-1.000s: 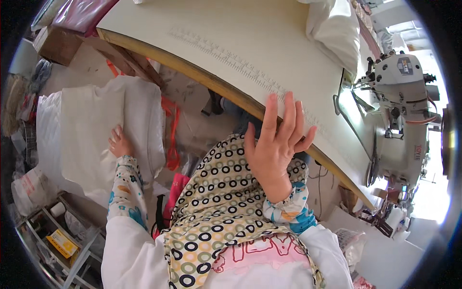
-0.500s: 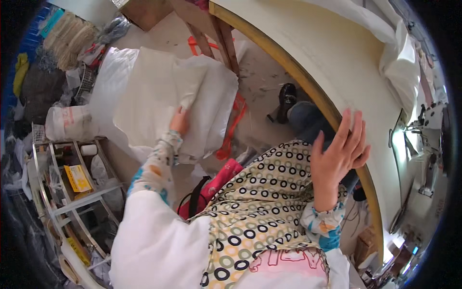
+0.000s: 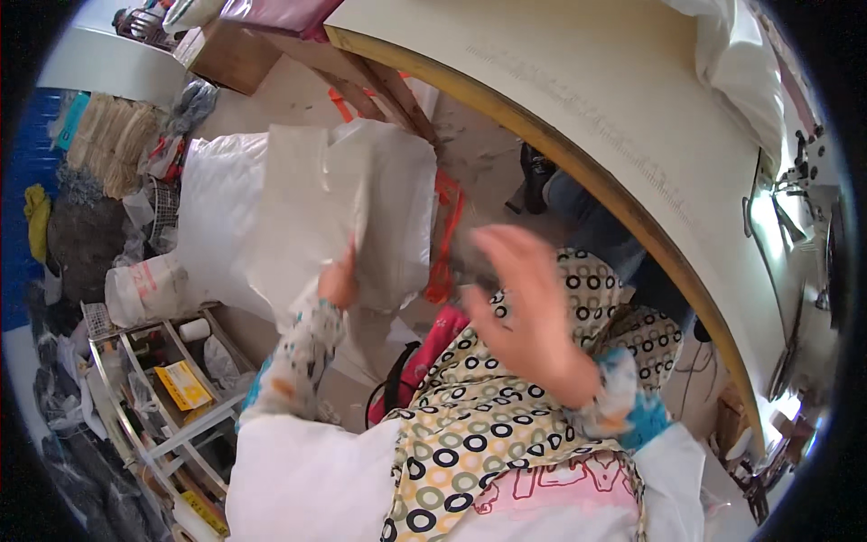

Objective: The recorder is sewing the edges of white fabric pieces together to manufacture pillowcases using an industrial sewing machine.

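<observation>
A cream sheet of fabric (image 3: 305, 194) hangs from my left hand (image 3: 339, 278), which is closed on its near edge. Beneath it lies a white, slightly glossy pile of sheets (image 3: 397, 203), at the left of the table. My right hand (image 3: 528, 312) is in the air above my ring-patterned apron (image 3: 461, 434), between the pile and the table edge. Motion smears it, but the fingers stand apart from the thumb and nothing shows in them.
A pale table (image 3: 578, 86) with a curved brown edge spans the right side, a sewing machine (image 3: 799, 203) at its far right. A metal rack (image 3: 194, 434) with a yellow box (image 3: 182, 386) stands at lower left. Red straps (image 3: 442, 239) lie beside the pile.
My right hand has left the table edge and swung left over my lap. My left hand still grips the fabric, which has lifted and turned a little. The view has shifted.
</observation>
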Tool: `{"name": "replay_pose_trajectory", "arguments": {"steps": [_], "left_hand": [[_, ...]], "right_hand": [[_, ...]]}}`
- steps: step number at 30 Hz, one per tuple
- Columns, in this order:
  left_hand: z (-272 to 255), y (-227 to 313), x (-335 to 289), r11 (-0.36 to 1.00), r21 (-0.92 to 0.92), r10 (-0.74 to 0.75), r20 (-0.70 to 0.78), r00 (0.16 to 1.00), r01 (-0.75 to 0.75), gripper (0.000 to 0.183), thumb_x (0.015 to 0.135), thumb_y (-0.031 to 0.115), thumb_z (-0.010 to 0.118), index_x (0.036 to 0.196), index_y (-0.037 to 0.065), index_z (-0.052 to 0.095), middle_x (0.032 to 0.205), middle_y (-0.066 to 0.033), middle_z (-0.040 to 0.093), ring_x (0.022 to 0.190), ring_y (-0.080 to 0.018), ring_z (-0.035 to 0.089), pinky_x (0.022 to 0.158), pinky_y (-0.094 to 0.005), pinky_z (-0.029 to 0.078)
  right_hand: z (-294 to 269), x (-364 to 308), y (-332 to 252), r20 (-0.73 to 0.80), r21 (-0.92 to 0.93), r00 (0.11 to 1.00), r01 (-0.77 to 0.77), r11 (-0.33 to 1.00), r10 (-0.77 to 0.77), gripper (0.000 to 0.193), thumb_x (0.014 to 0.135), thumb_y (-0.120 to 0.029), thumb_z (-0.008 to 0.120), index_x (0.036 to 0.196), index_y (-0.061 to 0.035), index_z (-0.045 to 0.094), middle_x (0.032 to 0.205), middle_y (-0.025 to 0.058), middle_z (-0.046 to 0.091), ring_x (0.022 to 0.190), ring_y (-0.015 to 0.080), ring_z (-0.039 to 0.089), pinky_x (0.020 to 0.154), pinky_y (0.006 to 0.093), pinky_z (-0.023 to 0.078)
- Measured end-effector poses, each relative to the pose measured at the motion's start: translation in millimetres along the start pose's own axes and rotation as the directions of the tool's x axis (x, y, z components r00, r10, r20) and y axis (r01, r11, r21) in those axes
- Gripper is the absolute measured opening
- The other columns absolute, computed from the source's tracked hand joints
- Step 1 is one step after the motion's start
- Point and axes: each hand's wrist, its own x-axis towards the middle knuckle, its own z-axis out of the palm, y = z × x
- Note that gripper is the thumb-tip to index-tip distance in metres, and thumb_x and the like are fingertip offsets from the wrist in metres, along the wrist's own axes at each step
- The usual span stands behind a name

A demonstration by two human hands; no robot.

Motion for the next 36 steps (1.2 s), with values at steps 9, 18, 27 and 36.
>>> {"name": "replay_pose_trajectory", "arguments": {"steps": [9,18,27,36], "left_hand": [[-67.7,129.8,-131.7,0.980,-0.071,0.196,0.212,0.957,-0.185,0.081,0.078,0.001,0.058,0.151,0.006,0.021,0.137,-0.0269,0.048,0.088,-0.0418,0.065,0.073,-0.0470,0.054],[-154.8,188.3,-0.4,0.744,-0.106,0.466,-0.625,0.626,-0.660,0.037,0.086,0.007,0.063,0.120,0.000,0.051,0.117,-0.0204,0.056,0.104,-0.0395,0.057,0.087,-0.0418,0.047],[-184.8,191.2,-25.9,0.817,-0.170,0.347,-0.619,0.704,-0.552,0.008,0.090,0.005,0.059,0.096,0.001,0.055,0.086,-0.0164,0.058,0.073,-0.0380,0.057,0.064,-0.0394,0.047],[-211.6,147.7,-48.5,0.855,-0.398,0.163,-0.404,0.900,-0.333,0.017,0.097,0.016,0.056,0.090,0.002,0.060,0.067,-0.0075,0.052,0.059,-0.0127,0.045,0.054,-0.0274,0.037]], "right_hand": [[115.0,42.5,78.9,0.036,0.488,0.823,-0.510,0.709,0.567,0.037,0.086,-0.034,0.070,0.100,0.0003,0.067,0.077,0.0086,0.068,0.069,0.0142,0.063,0.064,0.0302,0.049],[91.2,27.3,35.8,-0.196,0.430,0.919,-0.232,0.872,0.341,0.016,0.081,-0.010,0.070,0.088,0.0035,0.064,0.064,0.0132,0.057,0.057,0.0082,0.045,0.051,0.0301,0.041],[53.2,59.0,30.0,-0.275,0.626,0.959,0.233,0.744,-0.069,0.040,0.086,0.000,0.050,0.125,-0.0060,0.050,0.118,0.0082,0.058,0.084,0.0153,0.054,0.074,0.0271,0.046],[68.2,89.7,36.2,0.225,0.658,0.925,0.088,0.748,-0.306,0.010,0.093,-0.011,0.059,0.096,-0.0007,0.058,0.079,0.0061,0.055,0.074,0.0131,0.049,0.069,0.0293,0.043]]}}
